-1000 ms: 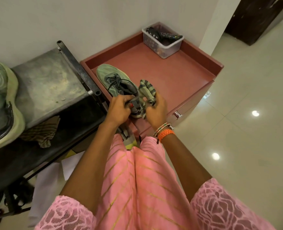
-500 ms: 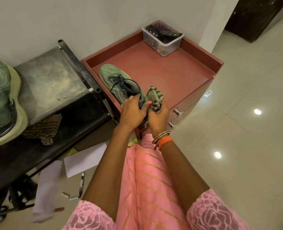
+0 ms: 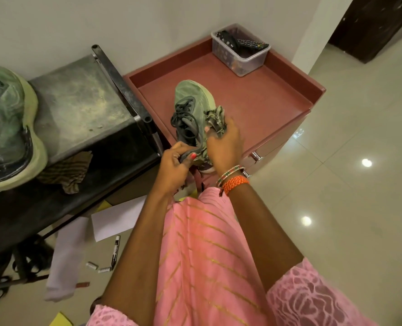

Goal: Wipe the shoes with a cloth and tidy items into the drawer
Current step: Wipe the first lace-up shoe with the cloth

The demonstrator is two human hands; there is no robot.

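A green shoe [image 3: 190, 97] with dark laces lies on the red-brown drawer cabinet top [image 3: 261, 107], toe pointing away from me. My left hand [image 3: 174, 165] grips the shoe's heel collar at the cabinet's near edge. My right hand [image 3: 223, 147] holds a bunched green striped cloth [image 3: 215, 120] against the shoe's right side. The second green shoe [image 3: 9, 128] sits on the grey metal bench [image 3: 82, 102] at the left. The cabinet's drawer front [image 3: 273, 147] with metal handles looks shut.
A clear plastic box [image 3: 242, 55] holding remotes stands in the cabinet's far corner. A brown striped cloth [image 3: 68, 170] lies on the bench's dark lower part. Papers [image 3: 115, 220], a marker [image 3: 115, 251] and small batteries [image 3: 97, 267] lie on the floor below the bench.
My right hand has slid the cloth forward along the shoe's side. The shoe now lies straighter, toe away from me. My left hand stays on the heel.
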